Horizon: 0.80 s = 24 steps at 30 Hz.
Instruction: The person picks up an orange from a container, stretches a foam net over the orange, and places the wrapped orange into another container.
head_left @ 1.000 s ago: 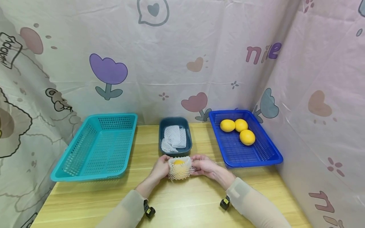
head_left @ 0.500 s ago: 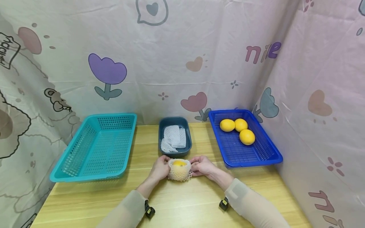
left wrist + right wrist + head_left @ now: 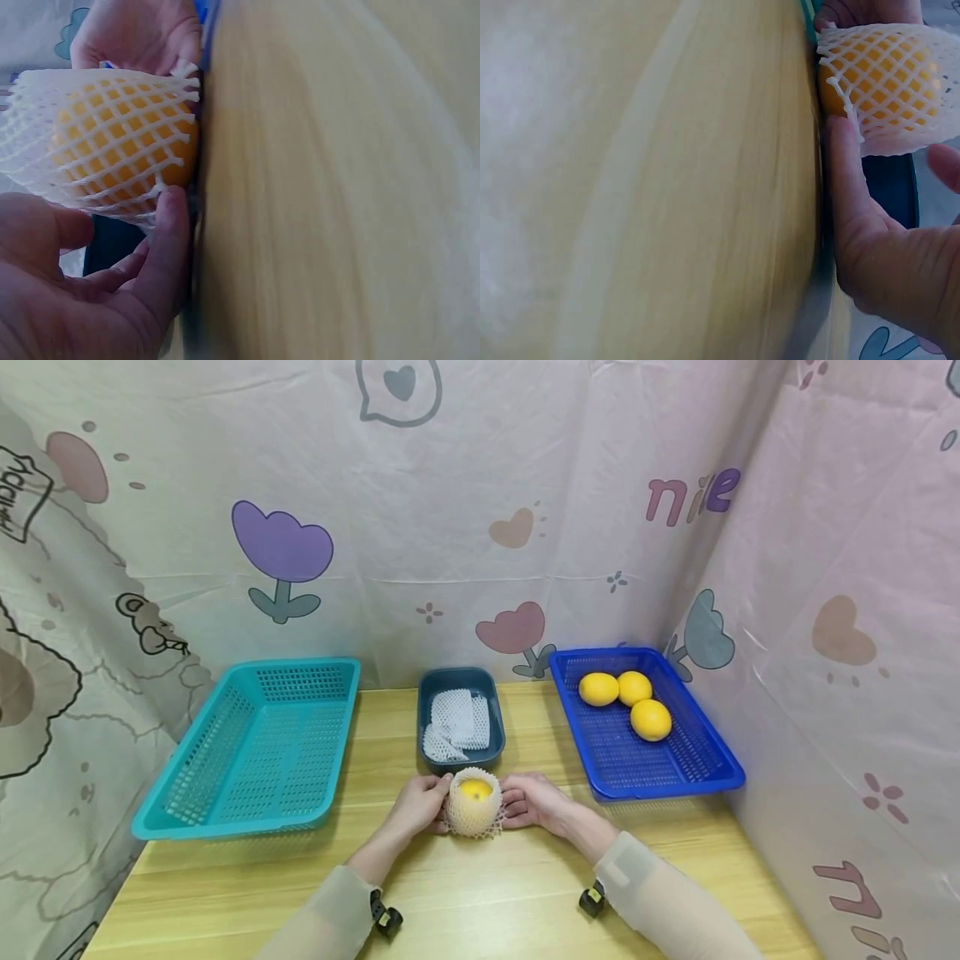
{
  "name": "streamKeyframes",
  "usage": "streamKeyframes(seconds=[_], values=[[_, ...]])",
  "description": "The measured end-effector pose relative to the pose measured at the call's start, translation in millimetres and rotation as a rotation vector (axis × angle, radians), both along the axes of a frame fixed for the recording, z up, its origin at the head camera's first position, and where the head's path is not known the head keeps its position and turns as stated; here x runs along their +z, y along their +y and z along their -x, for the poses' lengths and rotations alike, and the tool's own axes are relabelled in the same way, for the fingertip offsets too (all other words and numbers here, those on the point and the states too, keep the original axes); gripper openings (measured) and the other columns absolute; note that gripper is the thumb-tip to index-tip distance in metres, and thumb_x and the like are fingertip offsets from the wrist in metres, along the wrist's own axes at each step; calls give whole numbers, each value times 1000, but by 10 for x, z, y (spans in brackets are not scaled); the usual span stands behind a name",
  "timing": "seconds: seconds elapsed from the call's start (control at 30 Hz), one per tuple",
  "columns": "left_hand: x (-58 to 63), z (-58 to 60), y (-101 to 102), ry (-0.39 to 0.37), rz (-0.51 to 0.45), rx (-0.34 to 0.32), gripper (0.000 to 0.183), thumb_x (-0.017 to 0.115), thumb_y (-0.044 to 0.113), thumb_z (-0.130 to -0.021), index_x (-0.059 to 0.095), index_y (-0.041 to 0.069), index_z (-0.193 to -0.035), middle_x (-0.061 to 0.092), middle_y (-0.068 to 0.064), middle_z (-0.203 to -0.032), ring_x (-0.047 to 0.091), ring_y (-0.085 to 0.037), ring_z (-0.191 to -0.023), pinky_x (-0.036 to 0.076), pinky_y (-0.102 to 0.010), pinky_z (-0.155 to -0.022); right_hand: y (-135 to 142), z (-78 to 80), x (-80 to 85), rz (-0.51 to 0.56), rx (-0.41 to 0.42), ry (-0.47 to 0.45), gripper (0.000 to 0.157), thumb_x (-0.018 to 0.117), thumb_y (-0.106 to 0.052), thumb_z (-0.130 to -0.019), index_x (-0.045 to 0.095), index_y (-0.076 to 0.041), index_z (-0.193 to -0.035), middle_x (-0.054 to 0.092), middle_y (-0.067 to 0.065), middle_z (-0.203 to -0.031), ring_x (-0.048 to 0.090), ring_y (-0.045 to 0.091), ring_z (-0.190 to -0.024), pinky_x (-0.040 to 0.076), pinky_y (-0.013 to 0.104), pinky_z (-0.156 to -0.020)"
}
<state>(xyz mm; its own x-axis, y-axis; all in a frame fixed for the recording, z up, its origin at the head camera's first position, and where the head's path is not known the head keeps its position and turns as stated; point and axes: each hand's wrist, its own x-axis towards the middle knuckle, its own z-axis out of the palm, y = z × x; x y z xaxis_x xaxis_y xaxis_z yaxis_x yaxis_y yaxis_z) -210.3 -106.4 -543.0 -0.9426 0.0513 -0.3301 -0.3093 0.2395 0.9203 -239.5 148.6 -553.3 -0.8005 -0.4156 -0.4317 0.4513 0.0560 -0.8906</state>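
A lemon [image 3: 476,791] stands on the wooden table inside a white foam net sleeve [image 3: 472,817], its yellow top showing through the sleeve's mouth. The net rises above the fruit and its lower edge flares near the tabletop. My left hand [image 3: 417,806] is at the sleeve's left side; in the left wrist view its index fingertip [image 3: 172,206] touches the net low down, with the thumb apart. On the other side is my right hand [image 3: 538,802]. In the right wrist view its straight index finger [image 3: 845,161] touches the net's lower edge and the thumb stands away.
Just behind the hands, a dark blue-grey tray [image 3: 425,714] holds several folded foam nets [image 3: 453,714]. At right, a blue basket [image 3: 600,768] contains three lemons [image 3: 651,720]. A turquoise basket [image 3: 285,752] stands at left. A printed curtain [image 3: 420,527] hangs behind the table.
The net has gone from stretched wide between both hands to drawn up around the lemon, its mouth narrower and higher. The fingers have eased off its rim.
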Motion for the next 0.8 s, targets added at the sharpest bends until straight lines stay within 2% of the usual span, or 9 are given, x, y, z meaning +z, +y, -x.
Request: streamKeyframes(seconds=[0.1,0.27,0.43,0.53,0.6,0.67,0.8], values=[[50,-37,-4,-41,-54,-9,42,55,33,-118,72,-6,-121,63,-3,-79,65,-13,-66,65,-29,-59,13,-8,23,42,35,-17,22,68,-21,-103,75,-6,-118,82,3,-99,79,15,-85,72,38,-86],[58,-65,-18,-62,-114,-40,40,53,28,-118,70,-8,-125,67,-5,-81,67,-15,-69,64,-29,-61,15,-24,40,76,58,-31,29,71,-18,-105,75,-1,-128,83,3,-99,81,16,-90,71,37,-89],[50,-83,-24,-70,-174,-68,48,52,37,-119,71,-6,-122,67,-1,-81,66,-14,-73,61,-27,-63,16,-43,56,117,62,-45,28,69,-20,-107,74,-3,-129,84,2,-103,81,17,-96,70,39,-94],[53,-96,-29,-87,-215,-86,56,49,45,-120,70,-7,-125,72,-2,-84,69,-13,-75,64,-29,-68,14,-61,75,154,71,-58,23,67,-21,-108,76,-8,-124,85,1,-103,81,17,-97,69,39,-96],[57,-98,-26,-110,-258,-86,63,48,49,-119,66,-10,-131,77,-8,-91,74,-16,-79,68,-34,-74,11,-69,85,180,76,-64,20,67,-20,-109,78,-9,-121,85,1,-103,81,17,-98,69,39,-97],[65,-102,-17,-134,-306,-81,69,47,52,-119,59,-12,-142,80,-19,-105,79,-21,-86,71,-41,-82,8,-74,94,204,76,-68,18,66,-20,-110,78,-10,-119,85,2,-104,81,18,-99,69,38,-98],[62,-104,5,-172,-402,-30,76,46,57,-118,50,-10,-155,74,-30,-127,81,-28,-97,71,-50,-94,0,-74,110,231,58,-79,21,66,-21,-111,76,-8,-123,84,2,-108,80,20,-106,67,40,-104]])
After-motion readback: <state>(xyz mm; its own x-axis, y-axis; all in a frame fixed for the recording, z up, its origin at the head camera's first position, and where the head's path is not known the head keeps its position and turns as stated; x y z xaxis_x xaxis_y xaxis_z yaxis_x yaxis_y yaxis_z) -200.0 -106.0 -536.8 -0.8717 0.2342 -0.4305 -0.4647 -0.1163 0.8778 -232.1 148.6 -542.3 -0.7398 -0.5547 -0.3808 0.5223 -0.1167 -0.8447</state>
